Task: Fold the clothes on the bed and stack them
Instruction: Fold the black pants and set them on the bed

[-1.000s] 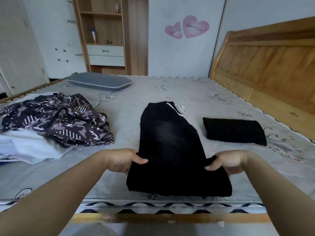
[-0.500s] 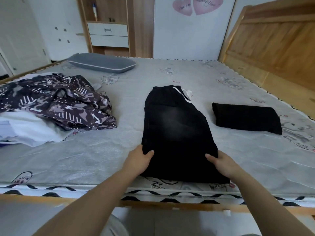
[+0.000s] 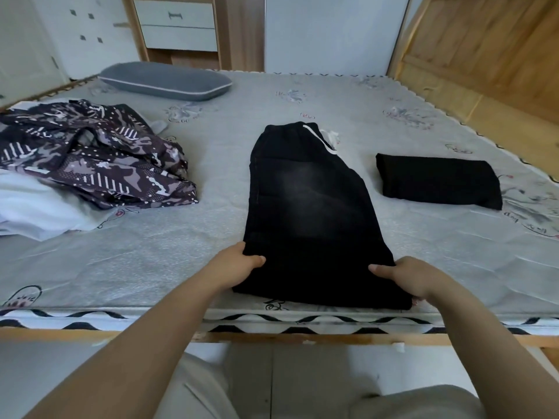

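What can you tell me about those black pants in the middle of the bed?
The black pants look like faded denim, paler at the centre, with a white drawstring at the far waistband. They lie flat on the mattress, legs doubled, near end by the bed's edge. The left hand and right hand grip its near corners.

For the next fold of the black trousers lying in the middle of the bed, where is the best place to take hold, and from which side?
Probably the two near corners of the black trousers, taken from the bed's near edge. The left hand and right hand already pinch there. The trousers lie flat and lengthwise, waistband at the far end, so the near edge lifts over cleanly.
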